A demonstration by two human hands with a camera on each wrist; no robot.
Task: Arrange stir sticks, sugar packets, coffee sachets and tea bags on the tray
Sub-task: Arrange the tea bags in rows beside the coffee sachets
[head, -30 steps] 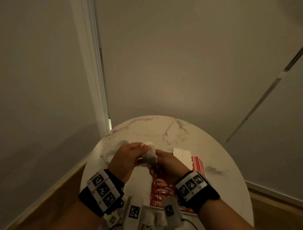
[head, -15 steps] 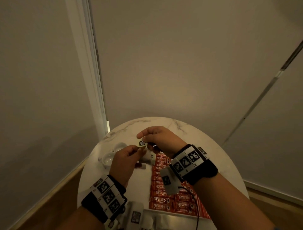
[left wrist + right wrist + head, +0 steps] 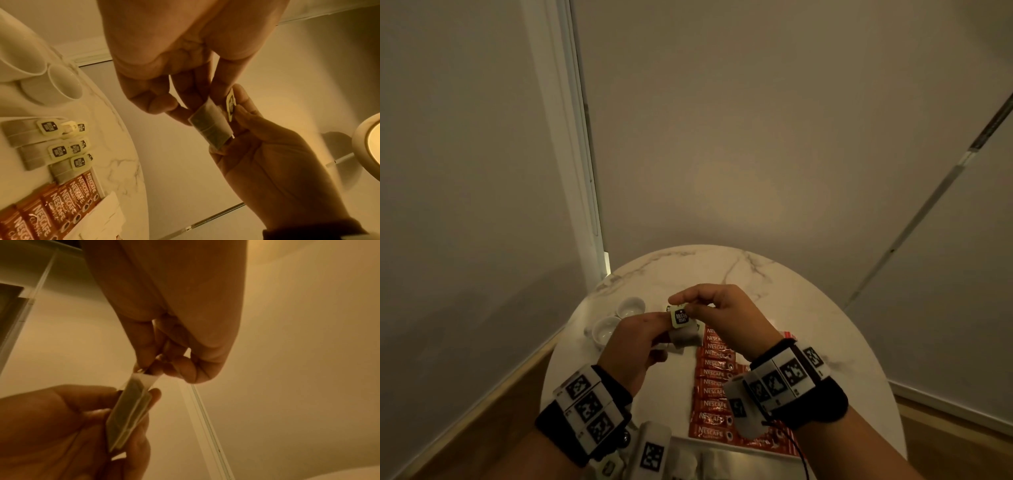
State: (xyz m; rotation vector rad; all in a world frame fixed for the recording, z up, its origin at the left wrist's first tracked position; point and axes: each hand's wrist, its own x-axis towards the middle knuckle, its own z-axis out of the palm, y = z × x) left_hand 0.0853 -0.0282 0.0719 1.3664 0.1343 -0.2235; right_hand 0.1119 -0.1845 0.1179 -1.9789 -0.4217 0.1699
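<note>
A tea bag (image 3: 684,337) is pinched by the left hand (image 3: 633,339) and its tag (image 3: 679,316) by the right hand (image 3: 726,317), above the coffee sachets (image 3: 714,383).

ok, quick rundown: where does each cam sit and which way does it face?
Head: on the head, looking forward and down at the marble table; shows both banded forearms, left hand, right hand.
Left wrist: under the left hand, looking along its fingers; right hand opposite, tea bags on table.
Right wrist: under the right hand, tilted up at walls; left hand below.
Shared: all three see the held tea bag.
</note>
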